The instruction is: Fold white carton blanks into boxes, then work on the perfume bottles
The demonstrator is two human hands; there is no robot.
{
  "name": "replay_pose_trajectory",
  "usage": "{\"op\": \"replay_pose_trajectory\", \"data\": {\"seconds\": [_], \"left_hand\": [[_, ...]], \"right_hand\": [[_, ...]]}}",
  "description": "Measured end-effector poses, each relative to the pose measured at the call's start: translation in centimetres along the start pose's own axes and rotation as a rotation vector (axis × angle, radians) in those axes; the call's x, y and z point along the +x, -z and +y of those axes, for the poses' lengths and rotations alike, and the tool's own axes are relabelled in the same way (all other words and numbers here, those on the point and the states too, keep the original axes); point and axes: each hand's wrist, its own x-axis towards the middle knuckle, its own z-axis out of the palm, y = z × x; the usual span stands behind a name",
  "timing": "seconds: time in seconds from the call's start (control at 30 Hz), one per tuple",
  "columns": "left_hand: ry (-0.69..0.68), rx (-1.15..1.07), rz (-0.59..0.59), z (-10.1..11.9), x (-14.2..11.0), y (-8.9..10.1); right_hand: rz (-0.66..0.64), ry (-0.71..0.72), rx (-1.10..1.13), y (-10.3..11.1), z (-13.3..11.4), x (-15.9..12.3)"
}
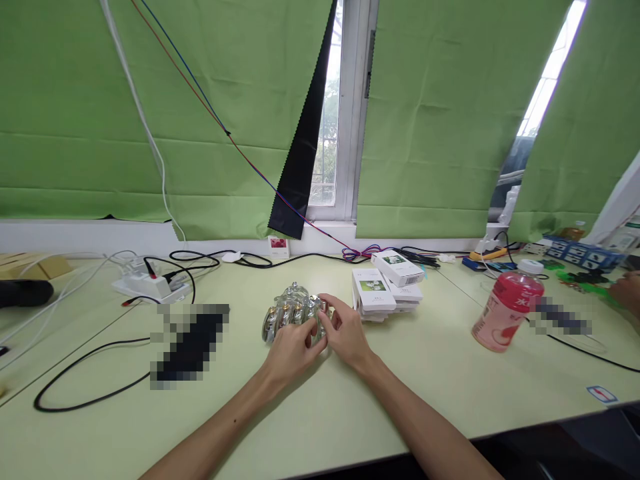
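A cluster of shiny silver metal pieces [285,317], rounded and with small brass-coloured tops, stands on the table in front of me. Several are lined up in a row, with more behind. At the right end of the row, my right hand [345,331] pinches a silver piece between thumb and index finger. My left hand [294,350] is closed against the front of the same row, its thumb close to the right hand's fingers. Its bent fingers cover the lower part of the pieces, so what lies between them is hidden.
Small white boxes [375,293] are stacked right of my hands. Farther right stands a pink drink bottle [507,307]; another person's hand [627,293] shows at the edge. A blurred dark object [193,343], a cable loop [45,387] and a power strip [150,288] lie left.
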Motion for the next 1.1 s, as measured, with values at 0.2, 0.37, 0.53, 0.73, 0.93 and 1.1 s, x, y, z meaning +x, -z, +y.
{"op": "replay_pose_trajectory", "data": {"seconds": [0.2, 0.37, 0.53, 0.73, 0.93, 1.1], "left_hand": [[-0.009, 0.009, 0.006, -0.10, 0.02, -0.11], [-0.006, 0.008, 0.019, -0.07, 0.02, -0.10], [-0.010, 0.003, 0.013, -0.02, -0.04, -0.09], [-0.005, 0.003, 0.008, -0.01, -0.03, -0.06], [-0.005, 0.017, 0.020, -0.18, 0.02, -0.20], [-0.007, 0.009, 0.017, -0.24, -0.02, -0.29]], "right_hand": [[0.001, -0.016, 0.013, -0.09, 0.14, 0.07], [0.008, -0.012, 0.018, -0.24, 0.38, 0.01], [0.014, -0.005, 0.027, -0.22, 0.47, 0.01], [0.025, -0.005, 0.048, -0.28, 0.37, 0.06], [0.028, -0.004, 0.047, -0.34, 0.48, -0.03], [0.041, 0.007, 0.042, -0.32, 0.66, 0.00]]}}
